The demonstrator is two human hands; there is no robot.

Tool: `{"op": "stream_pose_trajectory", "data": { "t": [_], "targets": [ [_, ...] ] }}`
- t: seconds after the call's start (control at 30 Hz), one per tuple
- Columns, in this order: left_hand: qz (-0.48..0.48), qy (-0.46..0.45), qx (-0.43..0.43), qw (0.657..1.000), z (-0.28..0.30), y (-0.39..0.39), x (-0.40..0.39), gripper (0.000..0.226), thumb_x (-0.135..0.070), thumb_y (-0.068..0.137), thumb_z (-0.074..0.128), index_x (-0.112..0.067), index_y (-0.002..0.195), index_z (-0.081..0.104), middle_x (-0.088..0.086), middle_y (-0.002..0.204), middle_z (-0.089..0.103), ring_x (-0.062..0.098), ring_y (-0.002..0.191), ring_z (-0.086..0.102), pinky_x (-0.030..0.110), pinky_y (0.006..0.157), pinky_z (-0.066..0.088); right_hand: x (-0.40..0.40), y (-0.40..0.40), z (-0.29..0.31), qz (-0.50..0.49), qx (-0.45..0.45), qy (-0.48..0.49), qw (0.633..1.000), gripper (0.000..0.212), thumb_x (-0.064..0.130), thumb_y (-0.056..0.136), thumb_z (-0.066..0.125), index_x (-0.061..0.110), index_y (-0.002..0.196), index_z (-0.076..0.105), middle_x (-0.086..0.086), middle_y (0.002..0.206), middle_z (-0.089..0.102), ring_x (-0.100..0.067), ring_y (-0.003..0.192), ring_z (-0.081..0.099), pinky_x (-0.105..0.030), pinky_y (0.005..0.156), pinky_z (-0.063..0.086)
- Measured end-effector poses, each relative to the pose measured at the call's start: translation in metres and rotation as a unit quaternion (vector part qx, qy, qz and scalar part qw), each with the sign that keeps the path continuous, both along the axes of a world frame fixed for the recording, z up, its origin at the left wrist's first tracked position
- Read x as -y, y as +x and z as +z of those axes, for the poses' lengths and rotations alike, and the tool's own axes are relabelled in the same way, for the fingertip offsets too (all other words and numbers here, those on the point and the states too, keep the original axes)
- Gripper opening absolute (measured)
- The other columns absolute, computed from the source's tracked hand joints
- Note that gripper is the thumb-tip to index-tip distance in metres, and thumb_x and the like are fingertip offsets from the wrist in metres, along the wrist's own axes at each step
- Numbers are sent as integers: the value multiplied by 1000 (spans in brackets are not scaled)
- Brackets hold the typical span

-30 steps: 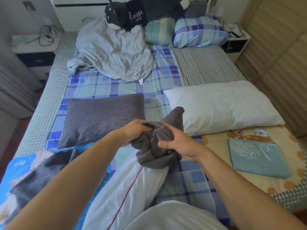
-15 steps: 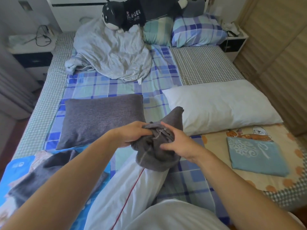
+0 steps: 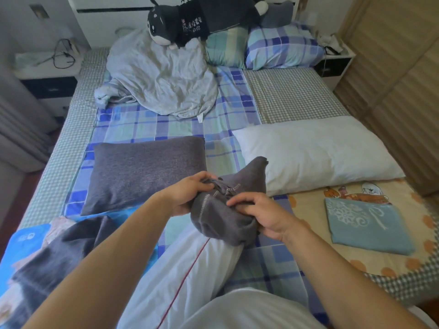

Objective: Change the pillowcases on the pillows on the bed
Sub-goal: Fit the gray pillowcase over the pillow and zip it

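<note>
Two bare forearms, no sleeves, watch or rings visible; white garment [image 3: 249,309] at the lower edge.

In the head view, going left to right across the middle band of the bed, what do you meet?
Grey pillow → left hand → bunched grey pillowcase gripped by both hands → right hand → bare white pillow → folded light blue cloth.

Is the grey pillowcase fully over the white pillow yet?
No: the grey pillowcase is bunched on one end only, leaving the white pillow mostly bare.
</note>
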State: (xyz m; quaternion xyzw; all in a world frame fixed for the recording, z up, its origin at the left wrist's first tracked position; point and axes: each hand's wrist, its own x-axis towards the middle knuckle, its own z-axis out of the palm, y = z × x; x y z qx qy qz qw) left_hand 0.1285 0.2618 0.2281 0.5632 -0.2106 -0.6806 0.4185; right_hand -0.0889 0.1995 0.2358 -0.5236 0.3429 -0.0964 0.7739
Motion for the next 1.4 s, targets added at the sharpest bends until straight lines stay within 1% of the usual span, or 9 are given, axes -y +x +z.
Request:
{"op": "stream_pose_trajectory", "data": {
  "t": [0.17, 0.27, 0.43, 0.57, 0.67, 0.77, 0.87, 1.13, 1.4],
  "targets": [
    [-17, -74, -107, 991, -2, -10, -11, 35, 10, 99, 44, -14, 110, 68, 14, 116, 69, 27, 100, 69, 37, 82, 59, 2, 0, -9, -29, -49, -38, 998, 39, -7, 98, 49, 16, 90, 81, 1, 102, 77, -12, 102, 71, -19, 84, 54],
    [-102, -82, 51, 990, 2, -16, -13, 50, 24, 89, 45, -15, 90, 77, 12, 114, 71, 29, 105, 68, 42, 86, 60, 7, -2, -8, -129, -28, 1, 991, 41, -9, 95, 46, 13, 85, 80, -7, 96, 78, -14, 92, 73, -22, 75, 56],
    [-130, -149, 301, 933, 5, -31, -10, 54, 17, 77, 58, -29, 101, 73, -3, 111, 67, 17, 101, 66, 27, 82, 55, 3, 4, -3, -195, 2, 16, 981, 42, -9, 89, 46, 14, 81, 80, -10, 93, 77, -19, 92, 71, -29, 79, 56],
    [-101, -157, 364, 912, 3, -38, -12, 36, -3, 81, 69, -33, 101, 65, -5, 101, 67, 15, 92, 65, 31, 81, 55, -6, 6, -6, -112, -80, -124, 983, 9, 21, 86, 75, 28, 90, 73, 11, 88, 74, -2, 85, 67, -19, 73, 53],
    [-156, -156, 404, 888, 4, -42, -15, 42, -8, 81, 68, -37, 108, 56, -5, 106, 63, 15, 93, 62, 30, 80, 53, -13, 6, -9, -100, -129, -169, 972, 16, 23, 82, 79, 23, 87, 64, 11, 81, 69, 0, 74, 62, -17, 59, 47],
    [-142, -148, 315, 927, 4, -43, -19, 42, -8, 82, 65, -36, 113, 63, 1, 111, 67, 17, 94, 67, 30, 76, 56, -12, 4, -6, -116, -144, -200, 962, 25, -6, 82, 66, 19, 86, 66, 2, 88, 71, -11, 82, 65, -29, 66, 55],
    [0, -124, 122, 985, 5, -39, -22, 26, 3, 93, 63, -18, 105, 73, 13, 109, 73, 25, 99, 70, 32, 82, 58, -14, 0, -8, -95, -136, -228, 959, 51, -20, 77, 50, 25, 79, 73, 10, 85, 71, 1, 78, 65, -16, 66, 51],
    [71, -75, -94, 990, 5, -46, -21, 40, 22, 89, 48, -3, 114, 66, 23, 115, 69, 32, 105, 68, 41, 93, 58, -8, -4, -32, -78, -181, -312, 929, 61, -23, 68, 43, 30, 55, 70, 8, 78, 73, -10, 82, 65, -22, 79, 50],
    [-27, -85, 160, 983, 5, -49, -13, 31, 11, 93, 52, -17, 100, 65, 19, 109, 65, 30, 93, 65, 54, 89, 53, -6, -7, -19, -156, -135, -189, 960, 56, -20, 75, 46, 26, 62, 75, 2, 71, 72, -17, 67, 61, -25, 59, 46]
  ]
}}
